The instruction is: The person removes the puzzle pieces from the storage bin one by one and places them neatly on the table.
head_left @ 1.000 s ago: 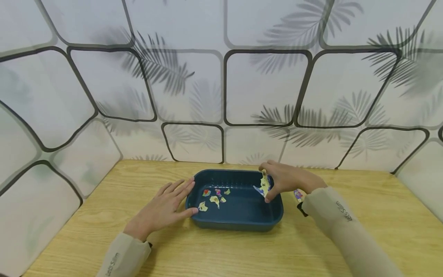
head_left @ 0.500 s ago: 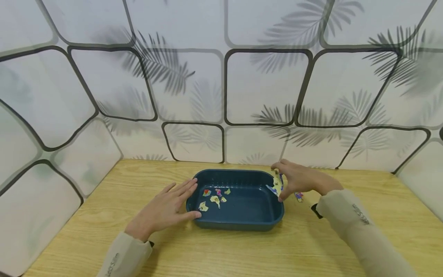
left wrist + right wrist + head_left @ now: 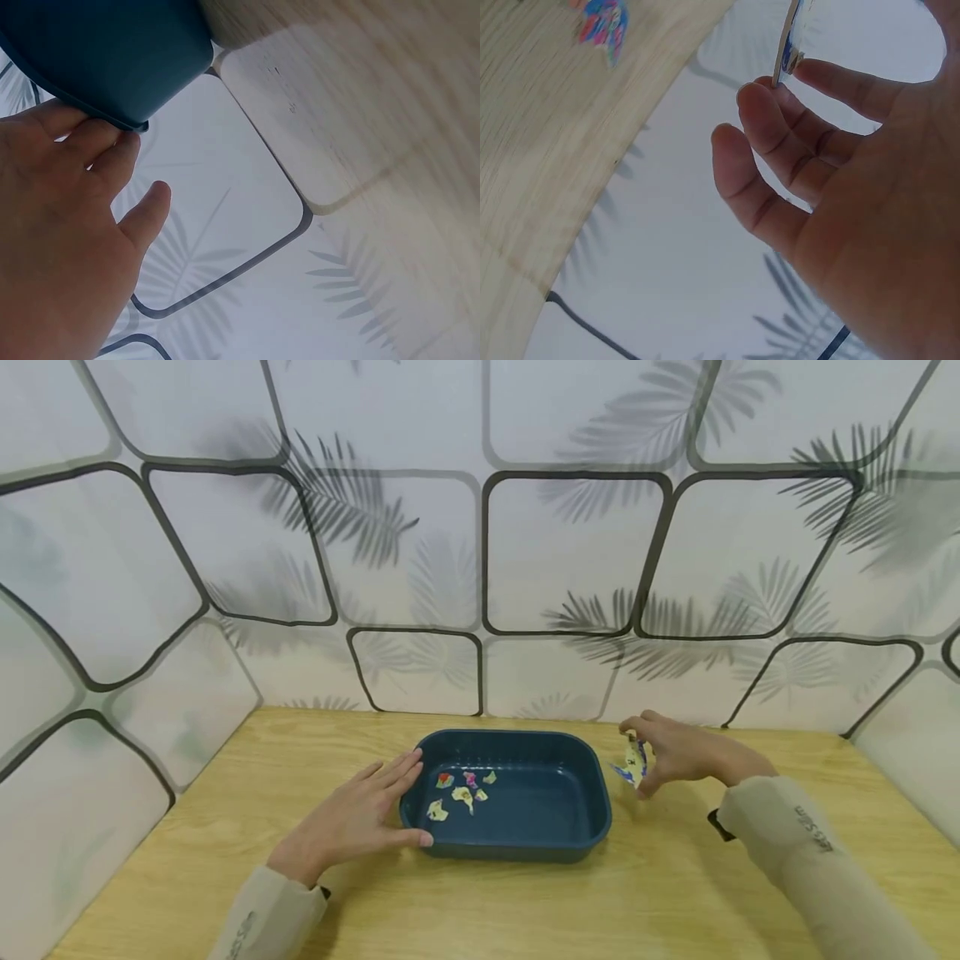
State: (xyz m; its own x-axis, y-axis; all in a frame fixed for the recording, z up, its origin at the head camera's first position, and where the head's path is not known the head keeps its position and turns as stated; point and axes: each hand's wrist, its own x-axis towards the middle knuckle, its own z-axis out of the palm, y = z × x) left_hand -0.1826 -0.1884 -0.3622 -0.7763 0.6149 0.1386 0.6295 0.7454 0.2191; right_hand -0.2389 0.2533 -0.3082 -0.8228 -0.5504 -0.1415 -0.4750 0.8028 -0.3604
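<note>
My right hand (image 3: 678,753) is just right of a dark blue tray (image 3: 532,814) and pinches an irregular cream and blue puzzle piece (image 3: 634,764) between thumb and fingers. The right wrist view shows the thin, pale edge of this held piece (image 3: 784,45) at the fingertips. On the tray's left end rests my left hand (image 3: 356,818), fingers stretched along the rim and thumb at the near corner. Inside the tray, toward the left, lie several small printed pieces, among them a red one (image 3: 446,781), a pink one (image 3: 470,779) and a cream one (image 3: 462,796).
A colourful piece (image 3: 604,22) lies on the table in the right wrist view; my right hand hides it in the head view. The wooden table (image 3: 495,910) runs back to a leaf-patterned wall (image 3: 420,552), with another wall panel along the left.
My right hand has moved right with its puzzle piece, from over the tray's right end to beyond the rim. The left hand and the tray have stayed in place.
</note>
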